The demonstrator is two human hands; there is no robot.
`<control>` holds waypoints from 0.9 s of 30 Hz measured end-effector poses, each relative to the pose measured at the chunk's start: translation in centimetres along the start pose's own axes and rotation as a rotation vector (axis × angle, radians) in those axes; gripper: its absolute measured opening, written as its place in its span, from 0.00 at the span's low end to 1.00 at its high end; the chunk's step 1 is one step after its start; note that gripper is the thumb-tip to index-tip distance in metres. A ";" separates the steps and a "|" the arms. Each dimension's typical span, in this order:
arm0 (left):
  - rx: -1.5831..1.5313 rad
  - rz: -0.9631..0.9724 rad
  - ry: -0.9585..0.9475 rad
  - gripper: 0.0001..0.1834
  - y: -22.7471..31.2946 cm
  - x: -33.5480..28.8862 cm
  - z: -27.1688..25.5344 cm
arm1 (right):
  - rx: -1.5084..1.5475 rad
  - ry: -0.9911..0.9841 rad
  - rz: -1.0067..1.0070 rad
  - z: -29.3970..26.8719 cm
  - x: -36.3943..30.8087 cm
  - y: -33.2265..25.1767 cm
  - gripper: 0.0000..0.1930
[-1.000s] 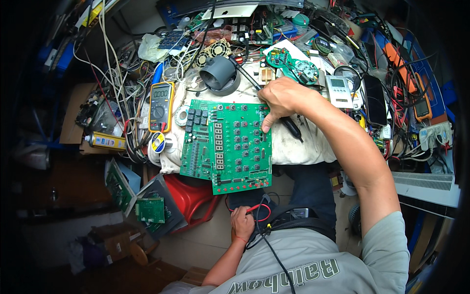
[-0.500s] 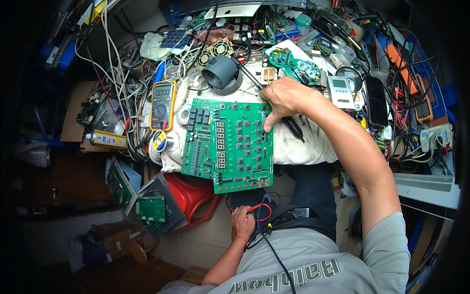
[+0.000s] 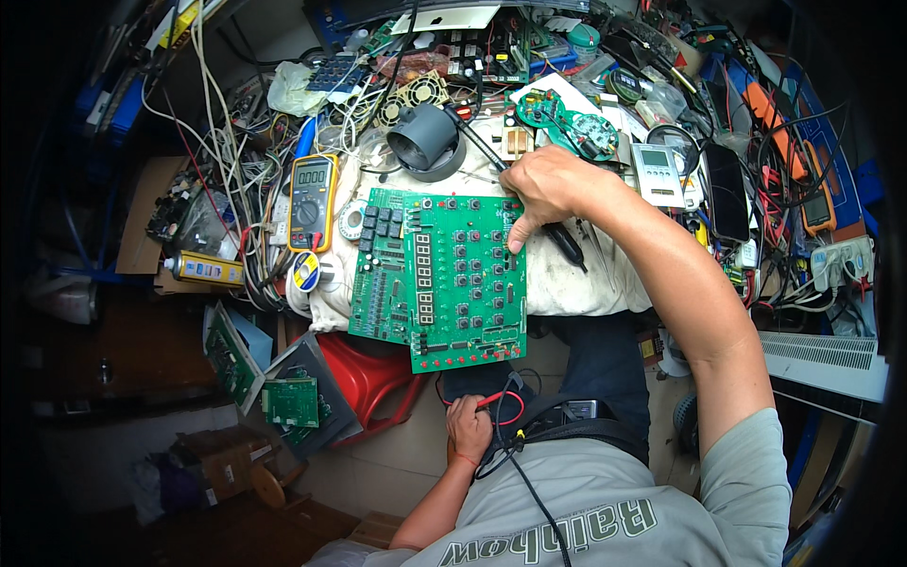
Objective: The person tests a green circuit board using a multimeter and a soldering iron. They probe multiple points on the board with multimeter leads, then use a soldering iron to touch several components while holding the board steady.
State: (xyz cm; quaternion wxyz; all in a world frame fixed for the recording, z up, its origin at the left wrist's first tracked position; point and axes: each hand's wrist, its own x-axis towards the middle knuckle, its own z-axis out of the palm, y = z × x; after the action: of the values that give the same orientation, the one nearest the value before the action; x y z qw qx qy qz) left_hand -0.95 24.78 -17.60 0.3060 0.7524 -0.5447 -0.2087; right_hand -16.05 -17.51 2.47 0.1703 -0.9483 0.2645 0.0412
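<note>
A green circuit board (image 3: 472,331) with a digit display (image 3: 424,279) and rows of push buttons lies on the cloth, overlapping a second green board (image 3: 378,283) to its left. My right hand (image 3: 546,194) grips its upper right edge, thumb on the face and fingers curled past the corner, partly hidden. Beside that hand rests a black-handled tool (image 3: 567,248), its far end hidden. Low in front of my body, my left hand (image 3: 470,430) is closed around a red test probe (image 3: 493,401) with a looping lead.
A yellow multimeter (image 3: 313,203) and a solder spool (image 3: 306,272) stand left of the boards. Behind them is a grey pipe fitting (image 3: 422,142). A phone (image 3: 725,194) lies at the right amid tangled cables. Below the bench edge is a red stool (image 3: 378,383).
</note>
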 end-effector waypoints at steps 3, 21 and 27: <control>-0.001 0.003 0.000 0.09 0.0 0.0 0.0 | -0.003 -0.005 0.005 0.0 0.0 -0.1 0.46; 0.016 0.002 0.009 0.08 -0.3 -0.1 0.2 | 0.007 -0.010 0.004 0.1 0.1 0.2 0.46; 0.007 0.007 0.016 0.08 -0.2 -0.1 0.2 | 0.006 -0.017 0.007 0.1 0.1 0.1 0.47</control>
State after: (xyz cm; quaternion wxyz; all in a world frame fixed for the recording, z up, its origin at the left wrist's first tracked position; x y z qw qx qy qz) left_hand -0.96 24.87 -17.92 0.3084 0.7531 -0.5458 -0.1997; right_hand -16.00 -17.62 2.30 0.1754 -0.9464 0.2666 0.0491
